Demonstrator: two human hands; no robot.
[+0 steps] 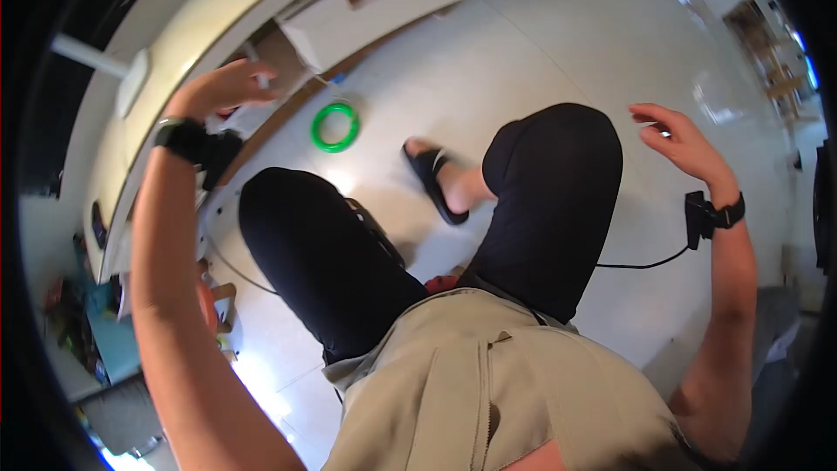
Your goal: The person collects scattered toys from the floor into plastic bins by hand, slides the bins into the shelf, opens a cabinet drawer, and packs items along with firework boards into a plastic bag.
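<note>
My left hand (228, 87) is raised beside the edge of the white cabinet top (187, 39). Its fingers are loosely bent and apart, and I see nothing held in them. On the floor, to the right of that hand, lies a green ring (335, 128), apart from it. My right hand (684, 141) hangs in the air to the right of my right knee. Its fingers are slightly curled with a gap between them; a small bright spot shows there, and I cannot tell what it is. Both wrists wear black straps with a small device.
A long white cabinet (323, 30) with a brown shelf runs along the upper left. My foot in a black slipper (432, 179) rests on the pale tiled floor (540, 44). A black cable (641, 265) leads to the right wrist device. Wooden furniture (767, 57) stands far right.
</note>
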